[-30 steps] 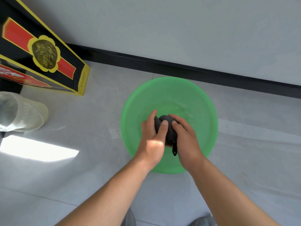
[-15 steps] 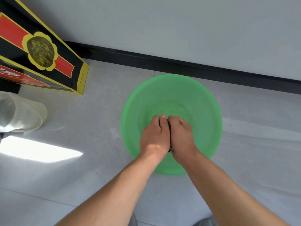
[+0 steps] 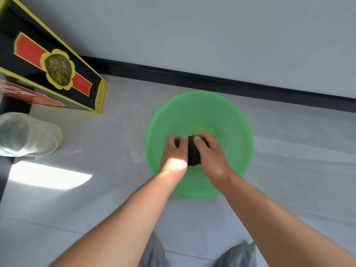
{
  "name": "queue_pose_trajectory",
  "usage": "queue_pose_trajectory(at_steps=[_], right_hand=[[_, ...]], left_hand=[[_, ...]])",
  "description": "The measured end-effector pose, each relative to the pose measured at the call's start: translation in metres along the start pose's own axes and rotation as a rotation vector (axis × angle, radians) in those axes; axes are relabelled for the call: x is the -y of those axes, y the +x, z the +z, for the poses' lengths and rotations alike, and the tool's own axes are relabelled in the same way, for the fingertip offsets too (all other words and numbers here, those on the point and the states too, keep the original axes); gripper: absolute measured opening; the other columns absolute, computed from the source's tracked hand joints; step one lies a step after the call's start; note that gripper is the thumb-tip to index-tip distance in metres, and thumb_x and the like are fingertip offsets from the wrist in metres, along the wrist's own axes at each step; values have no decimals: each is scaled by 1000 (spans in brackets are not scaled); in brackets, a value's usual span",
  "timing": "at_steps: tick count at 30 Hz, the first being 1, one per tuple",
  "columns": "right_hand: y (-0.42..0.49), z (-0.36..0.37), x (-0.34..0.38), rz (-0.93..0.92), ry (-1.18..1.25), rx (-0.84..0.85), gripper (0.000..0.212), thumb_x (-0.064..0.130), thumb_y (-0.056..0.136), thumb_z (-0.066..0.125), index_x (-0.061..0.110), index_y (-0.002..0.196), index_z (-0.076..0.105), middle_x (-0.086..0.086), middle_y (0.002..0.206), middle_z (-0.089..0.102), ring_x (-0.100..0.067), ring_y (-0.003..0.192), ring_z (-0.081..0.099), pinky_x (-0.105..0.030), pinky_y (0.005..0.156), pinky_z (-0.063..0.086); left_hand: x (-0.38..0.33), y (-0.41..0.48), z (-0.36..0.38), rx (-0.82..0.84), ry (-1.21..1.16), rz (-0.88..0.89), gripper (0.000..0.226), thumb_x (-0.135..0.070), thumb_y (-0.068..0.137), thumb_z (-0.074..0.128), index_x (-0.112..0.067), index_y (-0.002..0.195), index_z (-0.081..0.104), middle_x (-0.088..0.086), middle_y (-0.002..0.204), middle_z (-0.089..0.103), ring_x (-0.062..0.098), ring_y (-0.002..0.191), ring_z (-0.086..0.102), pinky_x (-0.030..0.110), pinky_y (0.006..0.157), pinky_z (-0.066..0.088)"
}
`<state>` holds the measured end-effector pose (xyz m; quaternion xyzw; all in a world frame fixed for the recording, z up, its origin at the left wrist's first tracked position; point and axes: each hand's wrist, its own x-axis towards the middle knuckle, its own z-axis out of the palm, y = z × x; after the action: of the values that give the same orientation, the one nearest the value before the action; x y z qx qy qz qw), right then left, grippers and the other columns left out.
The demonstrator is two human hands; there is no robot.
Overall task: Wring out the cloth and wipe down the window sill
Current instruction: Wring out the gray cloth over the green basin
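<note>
Bunching into a dark wad, the cloth (image 3: 194,152) is sitting over the green basin (image 3: 234,120), with the left hand (image 3: 174,154) and right hand (image 3: 211,153) gripping opposite ends. Its long axis is seemingly running side to side, equally near both.

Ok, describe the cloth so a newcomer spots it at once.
Find the green basin on the floor by the wall. Over its middle, the left hand and right hand grip a wadded cloth. It is the only black thing within the rim.
</note>
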<state>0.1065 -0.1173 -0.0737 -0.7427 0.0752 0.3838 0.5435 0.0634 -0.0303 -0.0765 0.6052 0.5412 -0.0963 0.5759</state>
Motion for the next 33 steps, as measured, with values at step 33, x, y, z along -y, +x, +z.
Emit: queue_pose_trajectory(at_steps=[33], right_hand=[[-246,-73,291,-144,180,-114,29,17,90,67,32,115,64,9,107,74,-3,99,68,-28,91,55]], left_hand=[[-230,-275,-145,115,-96,334,17,-22,85,74,-21,100,67,-1,92,76,18,93,71,36,80,53]])
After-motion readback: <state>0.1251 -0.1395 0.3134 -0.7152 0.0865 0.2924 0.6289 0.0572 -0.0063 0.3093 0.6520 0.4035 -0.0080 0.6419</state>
